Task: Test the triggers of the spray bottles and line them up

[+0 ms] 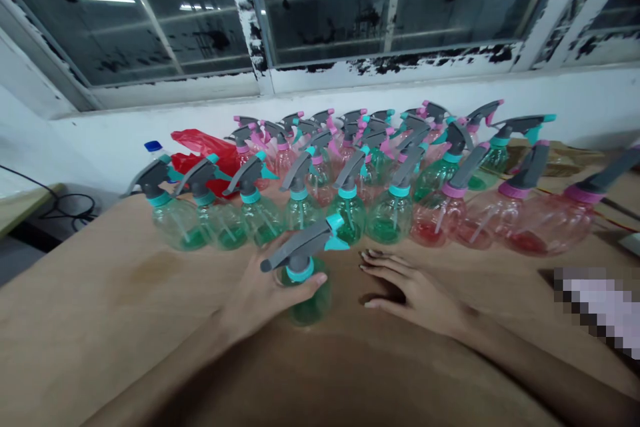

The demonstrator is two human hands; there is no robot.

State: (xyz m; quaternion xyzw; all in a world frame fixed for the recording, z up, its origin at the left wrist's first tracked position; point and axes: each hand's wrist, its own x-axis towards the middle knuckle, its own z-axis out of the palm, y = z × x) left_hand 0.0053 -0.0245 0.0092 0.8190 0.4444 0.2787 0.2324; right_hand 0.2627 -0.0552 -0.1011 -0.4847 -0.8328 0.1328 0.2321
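Observation:
Close to me on the table stands a green spray bottle [313, 303] with a grey trigger head and turquoise collar and nozzle. My left hand [273, 287] is wrapped round its body, thumb across the front; the other fingers are mostly hidden behind it. To the right of the bottle, my right hand [405, 283] rests over the tabletop, holding nothing, its fingers stretched out and the thumb apart. Just beyond both hands runs a row of spray bottles, among them a green one [390, 223] and a pink one [434, 223].
Several more pink and green bottles crowd behind that row. A red plastic bag [205, 150] and a blue-capped bottle [154, 150] are at the back left. A pixelated object [605, 310] lies on the wooden table [100, 320] at right. Windows [390, 7] line the wall.

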